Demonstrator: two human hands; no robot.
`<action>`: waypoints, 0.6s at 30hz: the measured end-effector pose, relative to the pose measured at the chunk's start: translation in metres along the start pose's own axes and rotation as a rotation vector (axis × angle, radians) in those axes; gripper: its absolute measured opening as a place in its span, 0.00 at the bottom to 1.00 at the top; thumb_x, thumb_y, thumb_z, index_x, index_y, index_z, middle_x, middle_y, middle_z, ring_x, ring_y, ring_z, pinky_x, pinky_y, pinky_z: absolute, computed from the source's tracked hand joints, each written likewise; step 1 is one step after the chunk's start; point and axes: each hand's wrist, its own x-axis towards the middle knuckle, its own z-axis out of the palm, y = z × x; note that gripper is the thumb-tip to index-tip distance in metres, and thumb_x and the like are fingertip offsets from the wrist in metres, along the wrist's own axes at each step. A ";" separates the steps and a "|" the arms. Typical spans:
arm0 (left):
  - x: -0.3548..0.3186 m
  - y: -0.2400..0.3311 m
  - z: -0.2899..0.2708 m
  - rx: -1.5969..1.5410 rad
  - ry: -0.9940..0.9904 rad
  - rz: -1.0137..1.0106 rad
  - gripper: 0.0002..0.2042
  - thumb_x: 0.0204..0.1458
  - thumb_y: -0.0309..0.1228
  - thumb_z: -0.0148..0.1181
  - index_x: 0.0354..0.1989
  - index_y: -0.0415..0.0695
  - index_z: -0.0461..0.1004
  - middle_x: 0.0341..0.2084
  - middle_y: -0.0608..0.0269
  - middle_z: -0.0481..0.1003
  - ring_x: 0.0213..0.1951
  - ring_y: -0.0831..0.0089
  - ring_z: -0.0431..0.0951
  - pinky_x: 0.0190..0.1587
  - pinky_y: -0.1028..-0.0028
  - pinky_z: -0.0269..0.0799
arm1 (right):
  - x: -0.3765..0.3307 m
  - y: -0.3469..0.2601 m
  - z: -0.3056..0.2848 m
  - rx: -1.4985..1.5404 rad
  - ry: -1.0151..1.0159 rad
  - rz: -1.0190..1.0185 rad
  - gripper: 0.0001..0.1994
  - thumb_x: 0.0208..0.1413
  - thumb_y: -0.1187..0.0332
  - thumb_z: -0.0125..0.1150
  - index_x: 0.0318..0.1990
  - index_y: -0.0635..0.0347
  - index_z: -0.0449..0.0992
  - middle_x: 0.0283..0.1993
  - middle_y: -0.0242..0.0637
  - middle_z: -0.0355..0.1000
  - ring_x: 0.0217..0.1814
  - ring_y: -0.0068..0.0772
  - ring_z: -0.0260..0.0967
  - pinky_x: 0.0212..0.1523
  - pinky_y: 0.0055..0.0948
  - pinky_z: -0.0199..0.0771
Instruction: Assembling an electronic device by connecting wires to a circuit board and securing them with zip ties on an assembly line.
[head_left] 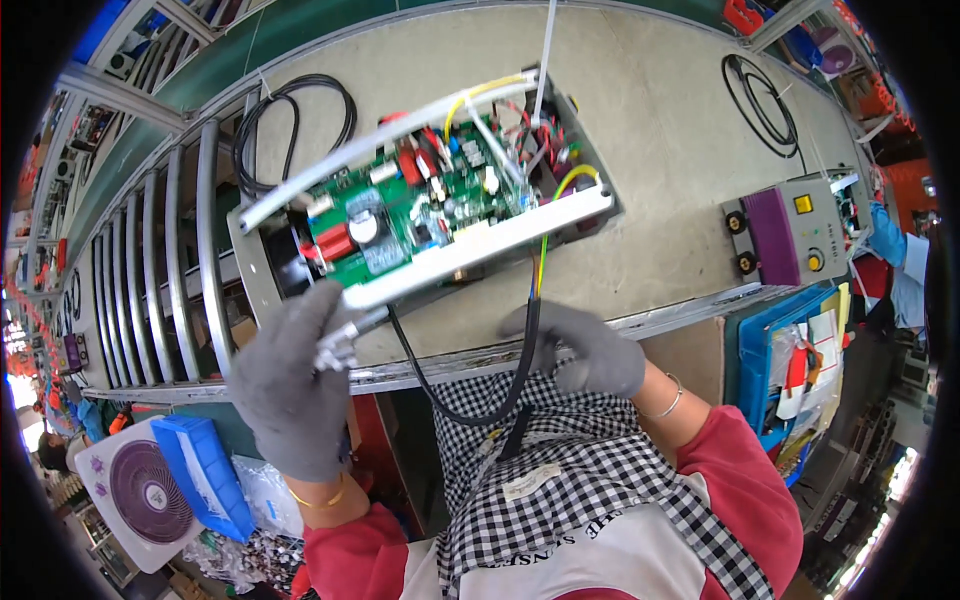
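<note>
Open silver-grey metal chassis [480, 246] seems mid-wiring, left hand [288, 385] gripping a blurred silvery piece [337, 346] at seven o'clock, right hand [590, 352] curled by black rubbery cable [531, 340], hold unclear, next probably needing slack.

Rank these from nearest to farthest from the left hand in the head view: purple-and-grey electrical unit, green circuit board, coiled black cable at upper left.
1. Green circuit board: above and right of the left hand.
2. Coiled black cable: farther up, at upper left.
3. Purple-and-grey electrical unit: far right.
</note>
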 end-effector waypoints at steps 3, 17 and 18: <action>0.001 -0.003 0.006 0.003 0.117 0.102 0.16 0.43 0.24 0.62 0.43 0.47 0.79 0.33 0.57 0.80 0.33 0.59 0.81 0.37 0.67 0.74 | 0.014 0.008 0.029 -0.064 -0.262 -0.142 0.25 0.54 0.53 0.65 0.51 0.65 0.72 0.46 0.40 0.72 0.44 0.31 0.71 0.46 0.29 0.73; -0.075 -0.025 0.109 -0.085 0.221 0.073 0.21 0.46 0.33 0.68 0.52 0.57 0.75 0.39 0.56 0.80 0.40 0.58 0.82 0.40 0.66 0.78 | 0.050 0.087 -0.036 0.060 0.616 -0.321 0.12 0.62 0.64 0.59 0.46 0.63 0.77 0.34 0.33 0.75 0.39 0.20 0.72 0.32 0.24 0.74; -0.085 -0.030 0.129 0.073 0.012 -0.054 0.25 0.48 0.38 0.66 0.57 0.62 0.70 0.40 0.57 0.80 0.40 0.57 0.81 0.40 0.63 0.77 | 0.055 0.089 -0.035 -0.207 0.676 -0.372 0.13 0.62 0.62 0.60 0.46 0.63 0.77 0.33 0.33 0.75 0.38 0.19 0.72 0.30 0.24 0.73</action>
